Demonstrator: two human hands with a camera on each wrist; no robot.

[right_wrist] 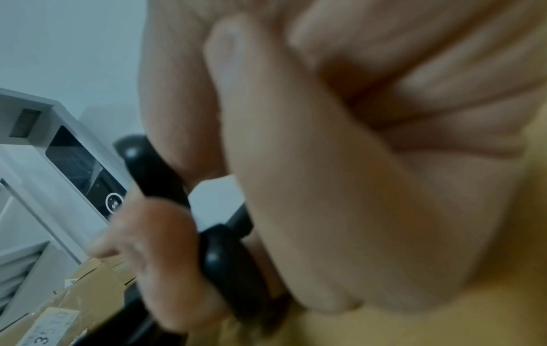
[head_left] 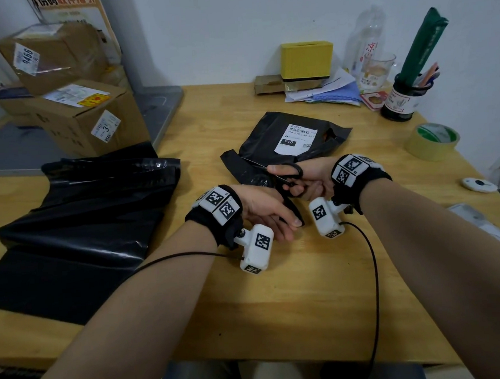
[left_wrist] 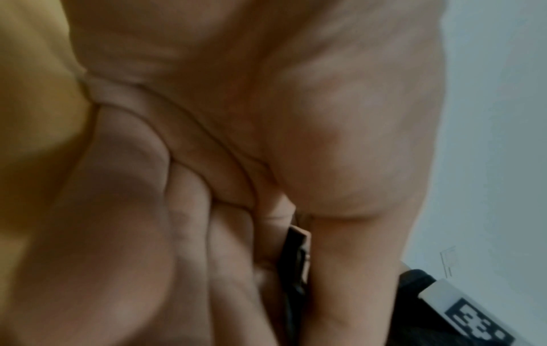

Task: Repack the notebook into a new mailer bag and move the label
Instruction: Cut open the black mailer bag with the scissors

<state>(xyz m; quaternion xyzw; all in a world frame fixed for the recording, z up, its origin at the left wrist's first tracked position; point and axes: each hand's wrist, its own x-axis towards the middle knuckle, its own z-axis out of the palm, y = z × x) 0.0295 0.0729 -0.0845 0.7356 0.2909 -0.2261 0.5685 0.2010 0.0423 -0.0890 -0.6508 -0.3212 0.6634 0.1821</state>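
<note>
The old black mailer bag lies mid-table with its white label facing up; the notebook is not visible. My right hand grips black-handled scissors, thumb and fingers through the loops, blades pointing left across the bag's near end. My left hand pinches the bag's near black edge just below the scissors; in the left wrist view the black strip shows between thumb and fingers. A pile of new black mailer bags lies to the left.
Labelled cardboard boxes stand at back left. Along the back are a yellow box, papers, a glass mug and a pen holder. A tape roll and a small white device sit right.
</note>
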